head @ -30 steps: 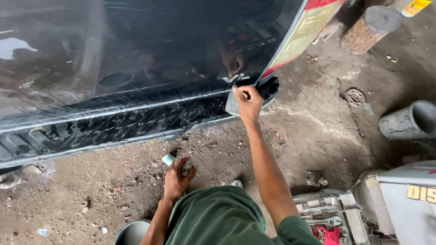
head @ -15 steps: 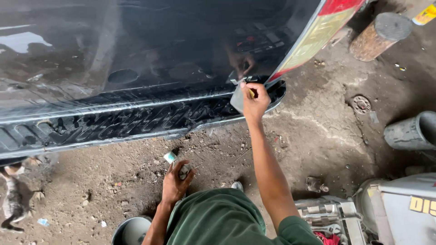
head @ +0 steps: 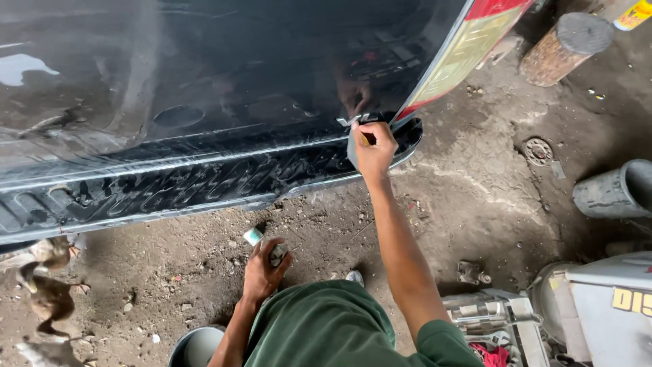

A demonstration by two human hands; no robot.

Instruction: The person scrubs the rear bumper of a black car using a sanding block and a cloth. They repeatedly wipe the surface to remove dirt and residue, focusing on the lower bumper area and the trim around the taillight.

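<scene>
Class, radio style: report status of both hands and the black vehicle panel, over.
Right hand pressing a small tool to the black vehicle panel lower edge. Left hand down on the dirt floor, gripping a small tube. Nothing in the way.

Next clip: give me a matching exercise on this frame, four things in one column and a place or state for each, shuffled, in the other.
Things:
1. right hand
2. left hand
3. rusty drum
4. grey pipe

Places or states:
A. lying on its side at the right edge
B. raised against the black car panel, pinching a small tool
C. standing on the ground at top right
D. low on the dirt floor, gripping a small pale tube

Pairs: 1-B, 2-D, 3-C, 4-A
</scene>
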